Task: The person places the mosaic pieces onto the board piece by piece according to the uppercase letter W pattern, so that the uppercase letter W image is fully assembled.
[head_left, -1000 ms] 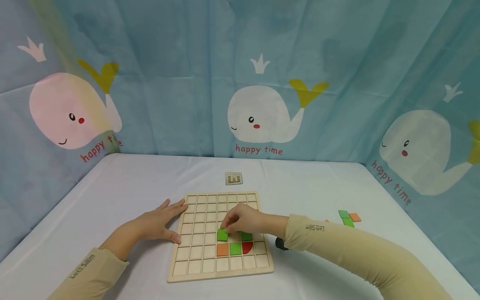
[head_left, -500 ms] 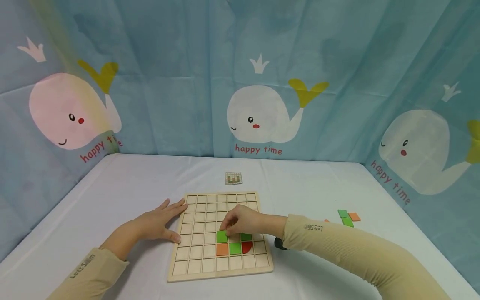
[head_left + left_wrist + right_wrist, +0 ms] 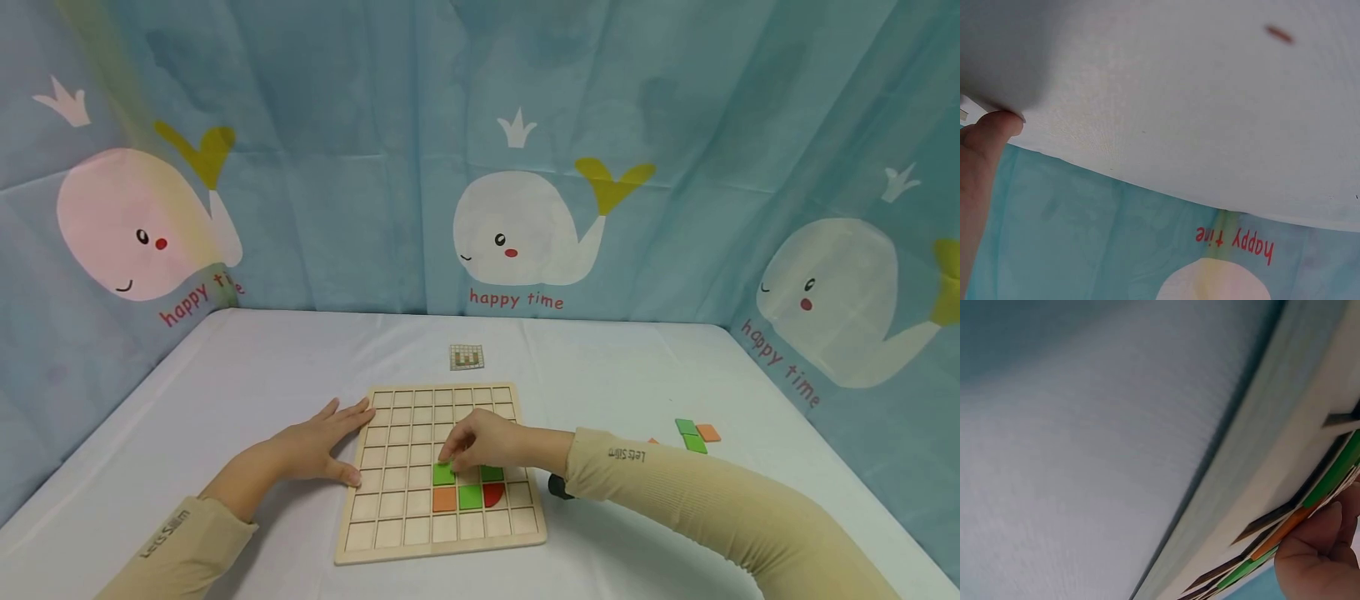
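Near the middle of a wooden grid board, the right hand is bending its fingers into a narrow pinch, with thumb and forefinger meeting the far edge of a green square tile; this tile is lying in or on its cell, and whether it is fully seated I cannot tell. The left hand is spreading wide along the board's left side, its fingertips touching the frame at about ten o'clock and its thumb at nine. Directly at six o'clock from the pinched tile, an orange square tile is occupying the next cell, with a lighter green tile sitting at its three o'clock and a red round-edged piece following in the same row. A darker green tile is showing partly from under the right hand, at three o'clock from the pinched tile, one cell lying between them. Beyond the board, around twelve to one o'clock, a small pattern card is lying on the white tablecloth. Well apart, near three o'clock, two loose green tiles and a loose orange tile are clustering together. Just off the board's right edge, a black object is peeking out beside the beige right sleeve.
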### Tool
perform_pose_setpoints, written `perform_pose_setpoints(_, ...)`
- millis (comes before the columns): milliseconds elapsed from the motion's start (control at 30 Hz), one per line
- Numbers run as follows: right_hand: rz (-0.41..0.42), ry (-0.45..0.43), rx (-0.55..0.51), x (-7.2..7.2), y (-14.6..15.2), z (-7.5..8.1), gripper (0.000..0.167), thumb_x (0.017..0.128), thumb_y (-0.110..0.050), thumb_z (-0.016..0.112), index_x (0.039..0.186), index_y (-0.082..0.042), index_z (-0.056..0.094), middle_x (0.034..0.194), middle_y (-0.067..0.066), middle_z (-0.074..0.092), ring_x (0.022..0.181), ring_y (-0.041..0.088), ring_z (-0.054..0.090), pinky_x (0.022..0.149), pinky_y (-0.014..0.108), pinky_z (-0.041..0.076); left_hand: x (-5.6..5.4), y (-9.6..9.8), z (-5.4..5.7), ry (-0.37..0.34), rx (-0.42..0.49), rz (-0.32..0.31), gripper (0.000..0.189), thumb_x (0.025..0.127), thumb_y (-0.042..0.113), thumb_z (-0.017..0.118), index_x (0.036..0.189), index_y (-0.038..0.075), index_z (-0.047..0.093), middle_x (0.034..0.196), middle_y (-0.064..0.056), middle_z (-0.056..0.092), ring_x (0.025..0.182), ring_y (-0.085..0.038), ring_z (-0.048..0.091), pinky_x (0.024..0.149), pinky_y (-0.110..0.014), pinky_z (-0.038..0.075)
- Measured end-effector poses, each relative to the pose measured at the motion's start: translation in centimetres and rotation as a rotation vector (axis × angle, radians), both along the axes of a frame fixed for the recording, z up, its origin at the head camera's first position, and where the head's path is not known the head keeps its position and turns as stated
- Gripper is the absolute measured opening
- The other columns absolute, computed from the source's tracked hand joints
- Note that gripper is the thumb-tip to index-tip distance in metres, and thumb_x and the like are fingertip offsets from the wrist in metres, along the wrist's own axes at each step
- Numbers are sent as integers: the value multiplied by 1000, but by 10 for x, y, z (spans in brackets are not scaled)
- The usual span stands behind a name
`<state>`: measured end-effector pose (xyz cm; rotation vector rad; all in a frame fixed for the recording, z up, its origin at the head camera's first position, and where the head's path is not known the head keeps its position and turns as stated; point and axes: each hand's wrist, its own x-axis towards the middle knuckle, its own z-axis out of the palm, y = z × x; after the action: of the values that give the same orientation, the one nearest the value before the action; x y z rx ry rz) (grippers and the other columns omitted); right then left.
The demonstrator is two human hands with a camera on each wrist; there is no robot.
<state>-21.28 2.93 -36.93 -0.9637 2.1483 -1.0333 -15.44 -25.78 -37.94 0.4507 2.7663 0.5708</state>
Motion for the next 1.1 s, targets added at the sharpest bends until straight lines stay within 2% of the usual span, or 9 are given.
perform_pose_setpoints(200, -45, -10, 15, -1, 3, 1, 11, 84, 4, 71, 94, -1, 75, 83, 2, 68, 71, 6, 55, 65, 19, 46, 0, 2, -2, -2, 3, 8, 104, 70, 55, 77, 150, 4, 33, 158, -17, 21, 140, -55, 10, 95, -77, 24)
perform_pose_setpoints(333, -66, -4, 14, -4, 10, 1, 10, 86, 3, 70, 94, -2, 75, 79, -3, 65, 71, 8, 55, 64, 19, 47, -1, 2, -3, 3, -1, 5, 105, 70, 56, 77, 150, 5, 33, 158, -18, 21, 139, -55, 11, 94, -77, 25)
perform_pose_setpoints(767, -163, -22, -43, -17, 46, 15, 16, 87, 0, 69, 102, 3, 73, 80, -2, 64, 74, 11, 54, 71, 24, 48, -1, 1, -4, 5, -8, 11, 105, 69, 56, 78, 150, 4, 34, 158, -19, 22, 138, -56, 11, 94, -77, 25)
perform_pose_setpoints(1100, -245, -20, -29, -27, 83, 31, 23, 91, -5, 66, 111, 5, 69, 87, 1, 65, 82, 16, 57, 82, 40, 51, -1, -1, -3, 2, -5, -1, 105, 70, 56, 76, 151, 4, 32, 158, -19, 19, 138, -56, 10, 93, -78, 25)
